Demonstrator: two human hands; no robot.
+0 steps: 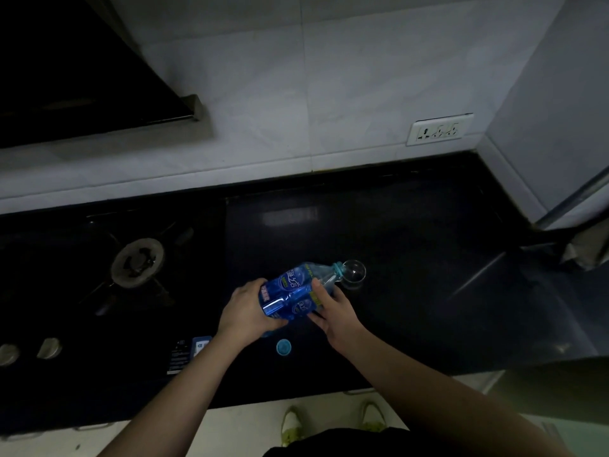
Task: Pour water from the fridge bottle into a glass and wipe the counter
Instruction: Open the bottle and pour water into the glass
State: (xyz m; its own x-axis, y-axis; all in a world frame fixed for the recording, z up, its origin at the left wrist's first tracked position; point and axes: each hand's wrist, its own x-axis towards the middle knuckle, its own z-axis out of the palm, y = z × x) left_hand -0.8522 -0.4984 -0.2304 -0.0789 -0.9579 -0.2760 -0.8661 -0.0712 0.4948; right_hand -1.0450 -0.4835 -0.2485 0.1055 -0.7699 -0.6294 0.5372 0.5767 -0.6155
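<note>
Bottle (293,290): blue-labelled, uncapped, held tilted above the counter (412,258). Long axis runs from base, near the person, up and right to the neck, which sits at the rim of the glass (354,273).
Glass: clear, upright on the counter, just beyond the hands, right of the bottle.
Left hand (245,311): fingers curled round the bottle's base end.
Right hand (333,311): grips the body, nearer the glass.
Cap (283,347): blue, on the counter below the hands.
Hob burner (137,267): well left.
</note>
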